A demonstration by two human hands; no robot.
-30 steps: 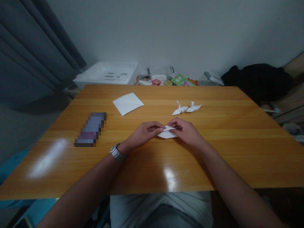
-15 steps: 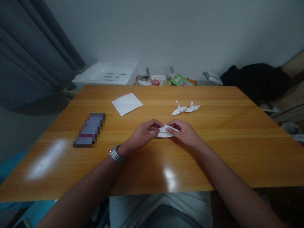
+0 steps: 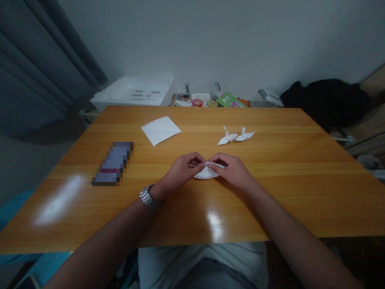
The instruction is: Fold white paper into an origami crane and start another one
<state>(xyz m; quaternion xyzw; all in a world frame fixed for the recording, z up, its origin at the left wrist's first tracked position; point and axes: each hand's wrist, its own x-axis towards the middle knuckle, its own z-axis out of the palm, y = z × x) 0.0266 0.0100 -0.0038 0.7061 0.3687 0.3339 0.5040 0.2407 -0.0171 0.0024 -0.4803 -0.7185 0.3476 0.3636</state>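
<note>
A small folded piece of white paper [image 3: 205, 172] is held between both hands over the middle of the wooden table [image 3: 270, 192]. My left hand [image 3: 182, 171], with a metal watch on the wrist, pinches its left side with fingers curled. My right hand [image 3: 231, 170] pinches its right side, thumb and forefinger on the top fold. Part of the paper is hidden under the fingers.
A flat white sheet [image 3: 161, 129] lies at the far left of the table. Two folded paper cranes [image 3: 236, 137] sit at the far right. A pixelated dark object [image 3: 112, 163] lies to the left. Boxes and clutter [image 3: 207, 100] stand beyond the table's far edge.
The paper has been turned and refolded between the fingers, and its perforated lower edge now shows. Both hands stayed in the same place, shifting only slightly.
</note>
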